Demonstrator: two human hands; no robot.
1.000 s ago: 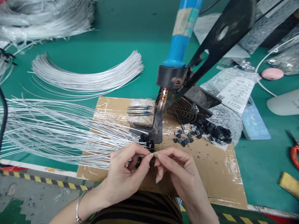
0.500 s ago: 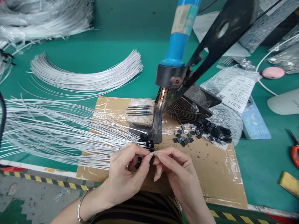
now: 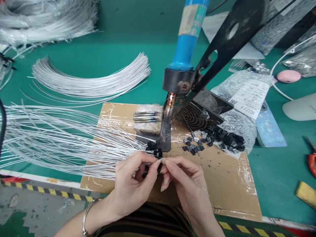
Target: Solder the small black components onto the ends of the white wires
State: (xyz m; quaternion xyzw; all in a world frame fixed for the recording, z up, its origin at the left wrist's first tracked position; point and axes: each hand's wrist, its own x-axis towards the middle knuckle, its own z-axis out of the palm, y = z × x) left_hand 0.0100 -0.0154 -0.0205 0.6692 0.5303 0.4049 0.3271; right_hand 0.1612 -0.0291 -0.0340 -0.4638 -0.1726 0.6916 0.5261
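My left hand [image 3: 134, 184] and my right hand [image 3: 184, 182] meet fingertip to fingertip over a taped cardboard sheet [image 3: 222, 177]. Both are closed in a pinch on the end of a thin white wire [image 3: 98, 158] that runs off to the left. A fine strand [image 3: 197, 184] trails back from my right fingers. Small black components [image 3: 154, 149] lie just beyond the fingertips. A mounted soldering iron with a blue handle [image 3: 185, 49] points its tip [image 3: 166, 126] down at a dark plate right behind them.
Fanned bundles of white wires [image 3: 91, 82] lie at left and back left on the green table [image 3: 118, 42]. A heap of black components [image 3: 222, 140] spills from a plastic bag [image 3: 247, 95] at right. Red-handled scissors [image 3: 311, 163] lie at the far right edge.
Both hands have stayed pinched at the same spot, shifting only slightly left. The view has moved a little.
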